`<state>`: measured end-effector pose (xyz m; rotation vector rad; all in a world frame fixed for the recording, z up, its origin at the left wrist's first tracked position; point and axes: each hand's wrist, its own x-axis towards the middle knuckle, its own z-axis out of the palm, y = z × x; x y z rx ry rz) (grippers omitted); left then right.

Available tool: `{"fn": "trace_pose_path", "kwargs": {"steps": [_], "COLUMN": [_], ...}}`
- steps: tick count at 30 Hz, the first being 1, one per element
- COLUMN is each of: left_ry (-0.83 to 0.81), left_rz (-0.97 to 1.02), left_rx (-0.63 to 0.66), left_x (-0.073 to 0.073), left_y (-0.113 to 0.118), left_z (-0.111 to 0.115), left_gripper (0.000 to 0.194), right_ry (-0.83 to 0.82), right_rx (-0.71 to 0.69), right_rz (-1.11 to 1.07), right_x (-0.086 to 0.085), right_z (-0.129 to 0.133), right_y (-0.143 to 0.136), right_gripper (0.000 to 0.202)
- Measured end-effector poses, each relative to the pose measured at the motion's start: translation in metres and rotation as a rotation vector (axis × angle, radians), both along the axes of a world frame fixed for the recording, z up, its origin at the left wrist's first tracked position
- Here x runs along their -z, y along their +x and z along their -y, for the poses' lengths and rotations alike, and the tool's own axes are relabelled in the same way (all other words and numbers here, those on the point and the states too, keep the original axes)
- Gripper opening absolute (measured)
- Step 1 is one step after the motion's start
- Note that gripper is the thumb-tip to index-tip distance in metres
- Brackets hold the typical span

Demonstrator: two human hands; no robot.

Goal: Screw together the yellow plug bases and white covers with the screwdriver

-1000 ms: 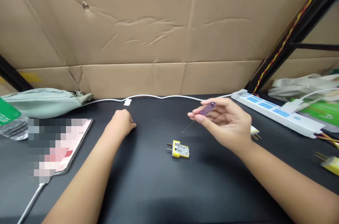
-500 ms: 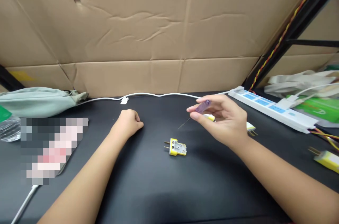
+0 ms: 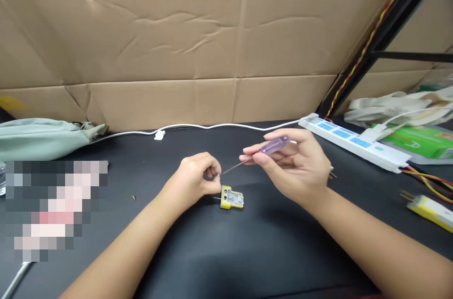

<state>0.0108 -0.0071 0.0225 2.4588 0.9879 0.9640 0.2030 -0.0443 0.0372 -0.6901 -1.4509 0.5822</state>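
My right hand (image 3: 295, 160) grips a screwdriver (image 3: 274, 146) with a clear purple handle, its thin shaft slanting down to the left. The shaft's tip reaches the fingertips of my left hand (image 3: 198, 174), whose thumb and forefinger pinch a tiny screw (image 3: 219, 175), mostly hidden. Just below these fingers, an open yellow and grey plug (image 3: 232, 198) lies on the black table with its inside facing up. One of its metal prongs shows on the left. Another small brass-coloured screw (image 3: 133, 197) lies on the table left of my left forearm.
A white power strip (image 3: 357, 141) runs along the back right. Closer on the right lies another yellow and white plug (image 3: 432, 211). At left are a pale green pouch (image 3: 42, 137) and a pixelated flat object (image 3: 56, 214) with a white cable. Cardboard (image 3: 177, 30) stands behind the table.
My left hand has moved right to the plug and now pinches a screw. The screwdriver's tip has come to those fingers. The small screw on the table, hidden before, now shows.
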Motion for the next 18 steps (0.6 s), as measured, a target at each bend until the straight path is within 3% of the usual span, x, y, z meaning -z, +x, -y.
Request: {"fn": "trace_pose_path", "kwargs": {"steps": [8, 18], "left_ry": [0.039, -0.265], "left_rz": [0.003, 0.06], "left_rx": [0.055, -0.003], "left_x": [0.002, 0.004], "left_y": [0.001, 0.003], "left_z": [0.002, -0.001], "left_gripper": [0.014, 0.011], "right_ry": [0.102, 0.165], "right_rx": [-0.064, -0.056], "right_rz": [0.23, 0.531], "right_x": [0.007, 0.008], "right_z": [-0.004, -0.003], "right_y": [0.008, 0.01], "right_gripper": [0.035, 0.054]}}
